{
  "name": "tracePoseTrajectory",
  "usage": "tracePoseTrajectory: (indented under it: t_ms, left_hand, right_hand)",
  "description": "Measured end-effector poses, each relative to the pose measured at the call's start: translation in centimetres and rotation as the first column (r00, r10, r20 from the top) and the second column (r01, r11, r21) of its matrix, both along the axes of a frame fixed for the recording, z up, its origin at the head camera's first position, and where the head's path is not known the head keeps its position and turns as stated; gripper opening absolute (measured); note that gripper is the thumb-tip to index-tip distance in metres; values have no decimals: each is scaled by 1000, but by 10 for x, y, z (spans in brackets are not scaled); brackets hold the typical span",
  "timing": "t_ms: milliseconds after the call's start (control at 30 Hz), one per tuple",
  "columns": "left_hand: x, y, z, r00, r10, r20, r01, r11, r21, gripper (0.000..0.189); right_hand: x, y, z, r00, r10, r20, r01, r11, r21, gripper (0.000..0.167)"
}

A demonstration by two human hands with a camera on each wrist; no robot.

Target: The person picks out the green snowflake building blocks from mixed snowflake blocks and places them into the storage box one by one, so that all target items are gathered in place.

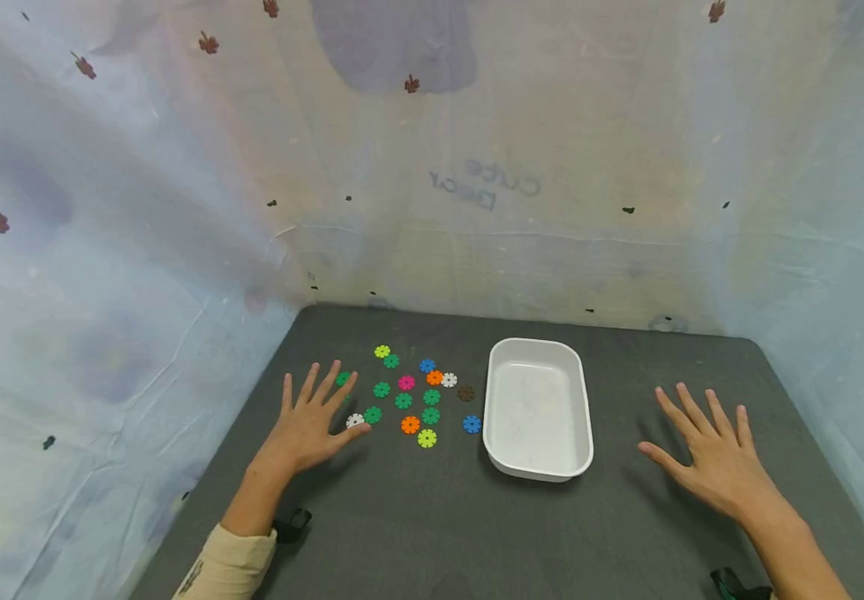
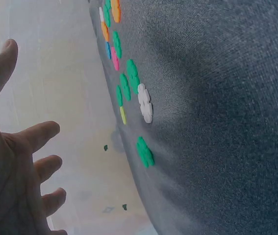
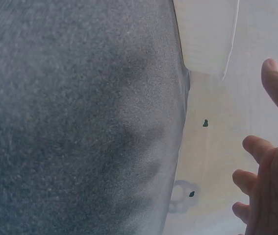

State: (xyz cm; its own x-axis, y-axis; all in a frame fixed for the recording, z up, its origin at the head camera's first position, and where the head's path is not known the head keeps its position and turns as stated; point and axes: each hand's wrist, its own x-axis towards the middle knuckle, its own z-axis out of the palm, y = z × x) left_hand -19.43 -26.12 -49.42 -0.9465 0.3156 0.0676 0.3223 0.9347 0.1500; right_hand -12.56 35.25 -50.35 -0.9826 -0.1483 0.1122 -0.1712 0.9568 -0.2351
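Several small notched plastic discs lie scattered flat on the dark grey table, among them a pink disc (image 1: 407, 382), a brown disc (image 1: 465, 393) and a blue disc (image 1: 472, 424). To their right stands a white rectangular tub (image 1: 538, 408) with nothing inside. My left hand (image 1: 306, 435) hovers with spread fingers at the left edge of the discs, its thumb near a white disc (image 1: 355, 420); the left wrist view shows a gap between that hand and the white disc (image 2: 145, 103). Right of the tub, my right hand (image 1: 724, 468) is held above the table, fingers spread, holding nothing.
The grey table (image 1: 417, 525) ends at the back against a pale hanging sheet (image 1: 596, 150) with dark leaf-like marks, which also runs along both sides. Black straps, such as the left strap (image 1: 292, 525), show at both wrists.
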Motion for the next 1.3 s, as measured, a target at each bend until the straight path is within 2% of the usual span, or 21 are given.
tracePoseTrajectory:
  t_ms: [200, 367, 667, 833, 1067, 1300]
  left_hand:
    - [0, 2, -2, 1000, -6, -19, 6, 1000, 2, 96]
    - [0, 9, -4, 999, -33, -32, 34, 999, 26, 96]
    - [-7, 37, -9, 996, -86, 8, 86, 996, 27, 93]
    - [-15, 52, -13, 991, -129, 39, 128, 992, 15, 90]
    - [-29, 69, -21, 974, -218, 69, 215, 975, 53, 84]
    - [-42, 80, -27, 941, -325, 96, 313, 942, 121, 74]
  right_hand:
    - [0, 0, 0, 1000, 8, -5, -8, 1000, -7, 98]
    - [2, -3, -3, 1000, 18, -3, -18, 1000, -12, 100]
    - [-3, -21, -1, 998, 61, -28, -62, 997, -35, 101]
    - [-6, -37, -2, 994, 102, -43, -104, 994, -44, 101]
    - [-8, -60, 0, 990, 139, -1, -139, 986, -91, 101]
    - [-10, -76, -3, 984, 176, 6, -174, 977, -125, 104]
